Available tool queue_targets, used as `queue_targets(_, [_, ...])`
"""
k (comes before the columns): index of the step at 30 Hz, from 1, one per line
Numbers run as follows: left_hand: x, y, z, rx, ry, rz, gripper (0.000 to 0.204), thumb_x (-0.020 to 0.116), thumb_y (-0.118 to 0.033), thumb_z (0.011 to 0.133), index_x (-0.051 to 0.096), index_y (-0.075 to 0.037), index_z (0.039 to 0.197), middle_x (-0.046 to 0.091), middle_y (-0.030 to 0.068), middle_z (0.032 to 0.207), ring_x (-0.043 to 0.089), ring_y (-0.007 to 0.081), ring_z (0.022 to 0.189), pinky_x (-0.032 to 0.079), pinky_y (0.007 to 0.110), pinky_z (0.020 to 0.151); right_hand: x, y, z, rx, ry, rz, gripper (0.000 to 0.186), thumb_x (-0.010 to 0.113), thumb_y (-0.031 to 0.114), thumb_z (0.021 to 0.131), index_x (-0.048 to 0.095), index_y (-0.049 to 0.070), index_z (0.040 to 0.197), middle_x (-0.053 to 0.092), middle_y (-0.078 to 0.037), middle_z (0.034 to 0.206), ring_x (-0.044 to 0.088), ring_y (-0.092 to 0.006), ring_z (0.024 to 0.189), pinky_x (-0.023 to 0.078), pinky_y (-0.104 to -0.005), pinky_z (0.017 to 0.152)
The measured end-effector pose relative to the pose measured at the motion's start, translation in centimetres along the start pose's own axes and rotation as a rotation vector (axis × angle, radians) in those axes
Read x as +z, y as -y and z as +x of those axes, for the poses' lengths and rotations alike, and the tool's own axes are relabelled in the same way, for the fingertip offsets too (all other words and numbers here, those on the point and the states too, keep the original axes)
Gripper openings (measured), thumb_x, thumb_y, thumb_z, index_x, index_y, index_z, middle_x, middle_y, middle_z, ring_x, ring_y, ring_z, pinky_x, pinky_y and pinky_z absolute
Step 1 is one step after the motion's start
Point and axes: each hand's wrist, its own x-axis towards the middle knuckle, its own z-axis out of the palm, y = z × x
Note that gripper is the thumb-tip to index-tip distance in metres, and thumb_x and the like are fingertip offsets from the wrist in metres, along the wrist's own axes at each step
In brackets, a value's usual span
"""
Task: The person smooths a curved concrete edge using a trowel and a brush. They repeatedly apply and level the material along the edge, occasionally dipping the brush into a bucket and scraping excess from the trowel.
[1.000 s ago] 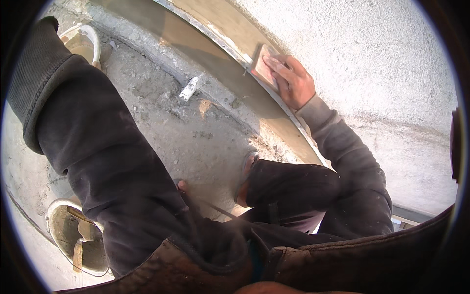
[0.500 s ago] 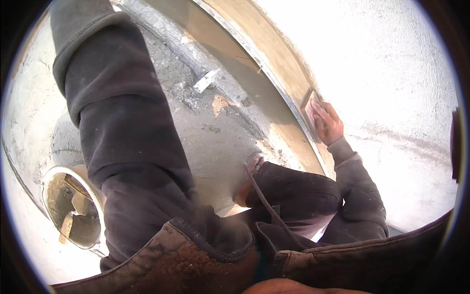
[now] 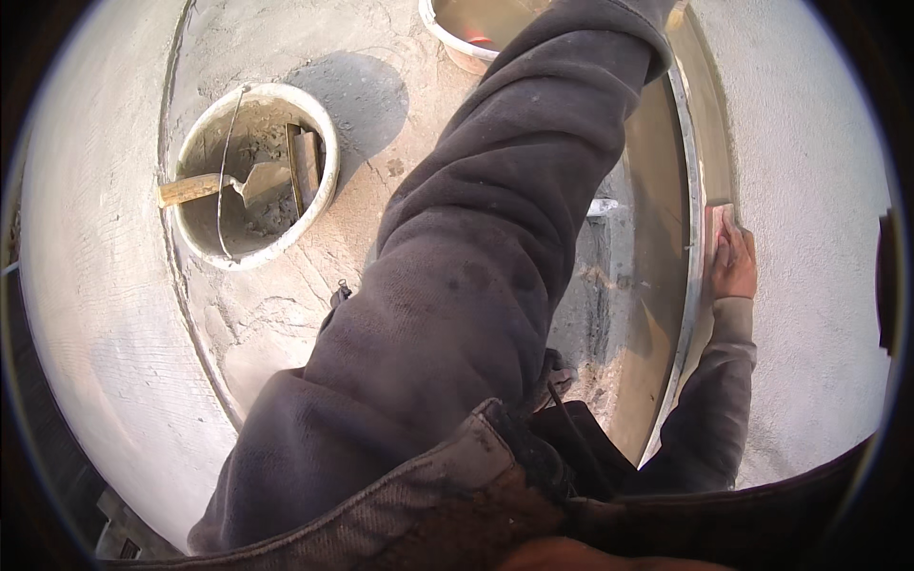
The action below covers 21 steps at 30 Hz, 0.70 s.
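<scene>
My right hand (image 3: pixel 734 263) lies flat on a small pinkish pad (image 3: pixel 717 221) and presses it against the rough grey plastered wall (image 3: pixel 809 190), right beside a long metal edge strip (image 3: pixel 689 247). My left arm in a dark grey sleeve (image 3: pixel 495 247) stretches up across the middle of the view. Its cuff reaches the top edge and the hand itself is out of sight.
A white bucket (image 3: pixel 195 243) on the dusty concrete floor at upper left holds a wooden-handled trowel (image 3: pixel 214 185) and a flat float. A second bucket (image 3: pixel 447 33) shows at the top edge. A smooth brownish recessed band (image 3: pixel 657 190) runs beside the metal strip.
The view has swung, so the bucket went from lower left to upper left. My right hand slid the pad along the wall's edge. My left arm now crosses the middle.
</scene>
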Motion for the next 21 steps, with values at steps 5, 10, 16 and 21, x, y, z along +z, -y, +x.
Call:
queue_targets(5, [-7.8,20.7,1.9,-0.072,0.184,0.414,0.05,0.063,-0.044,0.096,0.07,0.001,0.117,0.072,0.0184,0.116,0.067,0.0314,0.104,0.053,0.042,0.091,-7.7,1.8,-13.4,0.185,0.054,0.146,0.038,0.06,0.004,0.094,0.067,0.009,0.131,0.065,-0.015,0.109,0.065,-0.0319,0.101,0.052,-0.0383,0.087])
queue_targets(10, [-4.6,28.2,-3.1,-0.423,0.139,0.163,0.049,0.075,-0.049,0.087,0.075,-0.004,0.106,0.075,0.0152,0.109,0.071,0.0283,0.105,0.052,0.04,0.092,-8.5,6.4,-15.9,0.337,0.04,0.533,0.036,0.065,0.004,0.094,0.068,0.006,0.13,0.066,-0.011,0.109,0.062,-0.0223,0.095,0.05,-0.0334,0.081])
queue_targets(16, [-3.8,33.8,-6.1,-0.514,0.375,0.09,0.037,0.073,-0.038,0.093,0.075,-0.002,0.101,0.076,0.0121,0.09,0.071,0.0184,0.072,0.052,0.031,0.058,-6.1,8.7,-15.7,0.228,0.316,0.637,0.039,0.064,0.009,0.095,0.066,0.011,0.134,0.066,-0.015,0.116,0.065,-0.0296,0.101,0.051,-0.0398,0.089])
queue_targets(21, [-7.2,25.9,-3.6,-0.571,0.365,-0.289,0.063,0.065,-0.039,0.1,0.048,0.01,0.135,0.066,0.0225,0.124,0.069,0.0349,0.109,0.062,0.041,0.093,-2.1,8.8,-15.9,0.398,0.215,0.948,0.048,0.06,0.013,0.097,0.054,0.009,0.144,0.066,-0.013,0.125,0.067,-0.025,0.111,0.058,-0.0399,0.088])
